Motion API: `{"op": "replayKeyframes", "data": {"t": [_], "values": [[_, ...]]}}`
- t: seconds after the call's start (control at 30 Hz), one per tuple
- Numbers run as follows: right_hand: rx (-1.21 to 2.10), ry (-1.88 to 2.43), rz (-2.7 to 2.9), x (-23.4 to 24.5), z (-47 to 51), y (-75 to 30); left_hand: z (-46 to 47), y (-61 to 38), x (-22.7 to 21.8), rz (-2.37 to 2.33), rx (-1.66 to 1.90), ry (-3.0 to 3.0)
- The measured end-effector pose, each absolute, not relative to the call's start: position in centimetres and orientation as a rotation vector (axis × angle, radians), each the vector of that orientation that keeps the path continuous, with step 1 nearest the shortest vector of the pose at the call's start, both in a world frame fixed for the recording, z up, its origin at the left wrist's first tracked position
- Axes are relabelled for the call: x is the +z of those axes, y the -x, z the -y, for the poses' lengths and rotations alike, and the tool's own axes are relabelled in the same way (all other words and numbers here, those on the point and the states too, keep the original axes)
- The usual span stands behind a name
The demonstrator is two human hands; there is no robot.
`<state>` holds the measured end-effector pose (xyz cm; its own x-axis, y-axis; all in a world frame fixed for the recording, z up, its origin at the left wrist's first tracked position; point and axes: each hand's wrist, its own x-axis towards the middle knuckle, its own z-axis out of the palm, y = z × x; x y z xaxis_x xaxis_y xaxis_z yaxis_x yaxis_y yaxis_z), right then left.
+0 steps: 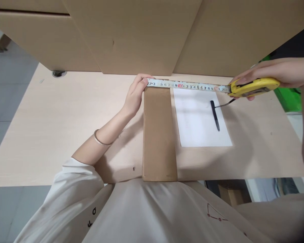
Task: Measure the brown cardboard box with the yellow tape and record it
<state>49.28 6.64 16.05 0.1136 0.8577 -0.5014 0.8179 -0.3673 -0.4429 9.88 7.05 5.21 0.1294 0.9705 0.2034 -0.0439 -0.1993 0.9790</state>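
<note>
My right hand (276, 69) grips the yellow case of a tape measure (255, 87) at the right. Its white blade is pulled out to the left, across the far end of a long, narrow cardboard box (158, 135). My left hand (134, 96) pinches the blade's end at the box's far left corner; the very tip is hidden under the fingers. Right of the box lies a white sheet of paper (197, 131), with a black pen (214, 116) on it. A thin black cord runs from the case to the pen; I cannot tell whether it is tied there.
Large cardboard boxes (136, 37) stand along the table's back edge. The light wooden table (53, 135) has a round cable hole (59, 74) at the far left. Something bright green (291, 96) is beyond its right edge. An open carton (234, 194) sits below the front edge.
</note>
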Motion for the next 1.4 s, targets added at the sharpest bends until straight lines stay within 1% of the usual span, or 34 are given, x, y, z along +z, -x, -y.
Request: {"op": "replayKeyframes", "data": {"t": [0.07,0.13,0.23,0.4,0.53,0.63,0.73,0.97,1.07,1.4], "values": [[1.298,2.281,1.721,16.1,-7.2,-48.6,-6.5,-9.8,5.0,-0.991,1.329,-1.411],[1.4,2.26,1.719,16.2,-7.8,-47.6,-6.1,-9.7,4.9,-0.98,1.372,-1.419],[1.39,2.242,1.747,16.9,-7.9,-44.9,-5.9,-9.9,4.7,-0.957,1.4,-1.425],[1.383,2.125,1.888,18.4,-7.6,-37.3,-5.9,-10.1,4.4,-0.973,1.405,-1.422],[1.436,2.031,1.903,18.8,-8.2,-32.2,-6.0,-10.1,4.2,-0.972,1.409,-1.423],[1.44,1.967,2.021,18.9,-8.6,-30.2,-6.0,-10.1,4.1,-0.965,1.406,-1.428],[1.417,1.954,2.12,18.8,-9.0,-29.8,-6.0,-10.2,4.0,-0.953,1.391,-1.432],[1.593,1.905,2.028,17.9,-10.3,-30.4,-5.8,-10.5,4.1,-0.914,1.392,-1.394],[1.637,1.951,2.028,17.8,-10.6,-30.2,-5.8,-10.5,4.1,-0.917,1.394,-1.387],[1.554,2.001,2.03,18.3,-9.8,-29.8,-5.8,-10.6,4.3,-0.922,1.411,-1.378]]}}
